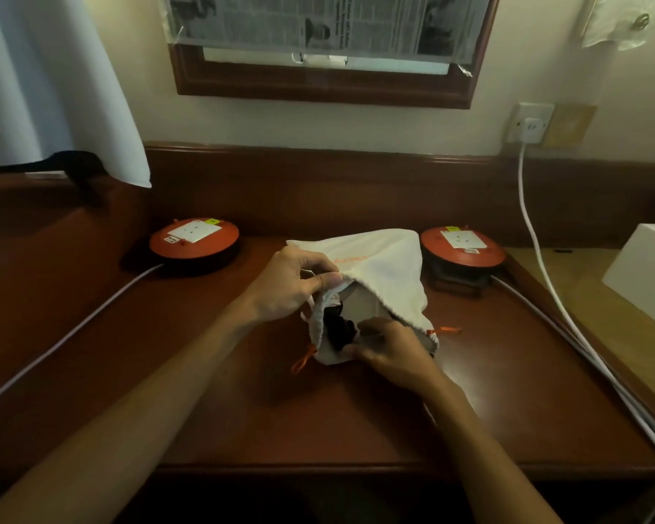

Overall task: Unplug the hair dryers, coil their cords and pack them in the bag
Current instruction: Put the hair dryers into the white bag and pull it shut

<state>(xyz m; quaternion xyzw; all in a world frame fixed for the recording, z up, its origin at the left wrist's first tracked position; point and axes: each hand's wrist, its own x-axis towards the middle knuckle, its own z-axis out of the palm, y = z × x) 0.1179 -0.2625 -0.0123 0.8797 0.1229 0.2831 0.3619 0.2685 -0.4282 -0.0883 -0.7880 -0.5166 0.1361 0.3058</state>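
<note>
The white bag [379, 266] lies in the middle of the brown desk [243, 410]. The left hand [292, 285] pinches its top edge and lifts it open. The right hand [390, 353] grips the bottom edge. Something dark, maybe a dryer [339, 329], sits inside.

Orange cable reel [194, 242] near desk [243, 410] back-left corner; second reel [463, 246] near back-right. White box [645, 274] off right edge. Wall socket [530, 124], white cable [537, 236] plugged in. Framed newspaper [326, 20] above.
</note>
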